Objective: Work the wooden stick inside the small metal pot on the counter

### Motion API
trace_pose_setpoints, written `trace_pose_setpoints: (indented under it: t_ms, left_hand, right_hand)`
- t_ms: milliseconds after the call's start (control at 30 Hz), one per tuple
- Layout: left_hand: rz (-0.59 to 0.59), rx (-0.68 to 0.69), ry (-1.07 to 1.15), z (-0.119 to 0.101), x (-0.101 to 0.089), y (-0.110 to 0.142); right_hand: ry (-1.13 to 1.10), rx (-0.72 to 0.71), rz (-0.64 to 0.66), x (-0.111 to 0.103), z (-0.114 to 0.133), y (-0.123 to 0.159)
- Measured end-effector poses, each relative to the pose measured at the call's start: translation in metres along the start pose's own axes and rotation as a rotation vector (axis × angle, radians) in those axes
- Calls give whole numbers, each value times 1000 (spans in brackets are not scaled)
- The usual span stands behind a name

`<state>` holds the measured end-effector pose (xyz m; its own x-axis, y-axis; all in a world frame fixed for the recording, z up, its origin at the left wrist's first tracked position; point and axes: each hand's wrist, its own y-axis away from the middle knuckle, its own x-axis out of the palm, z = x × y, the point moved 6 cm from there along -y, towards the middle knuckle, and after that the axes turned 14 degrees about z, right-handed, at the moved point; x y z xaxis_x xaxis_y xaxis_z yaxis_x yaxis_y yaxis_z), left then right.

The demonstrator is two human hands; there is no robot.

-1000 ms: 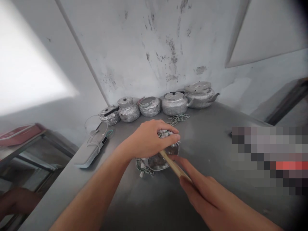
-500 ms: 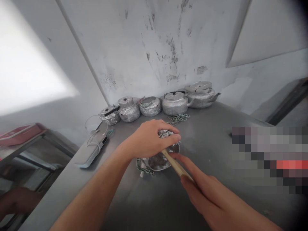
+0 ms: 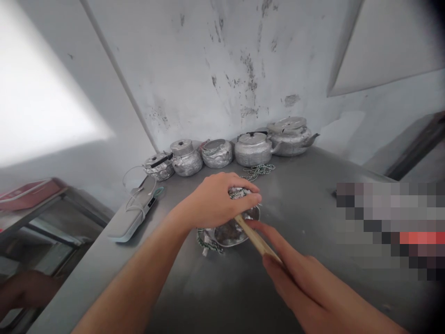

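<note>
A dented silvery metal pot (image 3: 231,237), its rim facing me, rests on the grey table below my hands. My left hand (image 3: 222,199) curls over its far side, thumb and forefinger closed around a part wound with patterned cord. Dark-and-white cord (image 3: 208,243) also hangs at the pot's left edge. In my right hand (image 3: 288,266) is a pale wooden stick (image 3: 259,241), held along its length with the forefinger stretched forward. The stick's far end reaches the pot's opening under my left hand, where its tip is hidden.
Several metal kettles (image 3: 253,150) line the wall. In front of them lies a heap of cord (image 3: 259,171). A grey case with a white cable (image 3: 130,218) sits at the table's left edge. A red tray (image 3: 31,194) stands on a rack further left. Blurred blocks cover the right side.
Hardly anything differs. My right hand and the stick have shifted very slightly; my left hand and the pot stay in place.
</note>
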<state>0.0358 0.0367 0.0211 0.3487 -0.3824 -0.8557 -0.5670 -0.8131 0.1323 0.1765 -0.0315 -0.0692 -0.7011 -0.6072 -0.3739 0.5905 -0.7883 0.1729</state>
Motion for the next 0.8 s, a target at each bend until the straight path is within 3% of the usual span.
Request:
trace_pose_setpoints:
  t_ms: [300,500,800]
  left_hand:
    - [-10,0,11,0,0,-1]
    - [-13,1,35,2,0,-1]
    - [-7,16,68,2,-1,1]
  right_hand:
    - [-17,84,-23,-1,-2,-1]
    - [-177,239,137,10,-13,-3]
    - [-361,383,241,21,-15,-3]
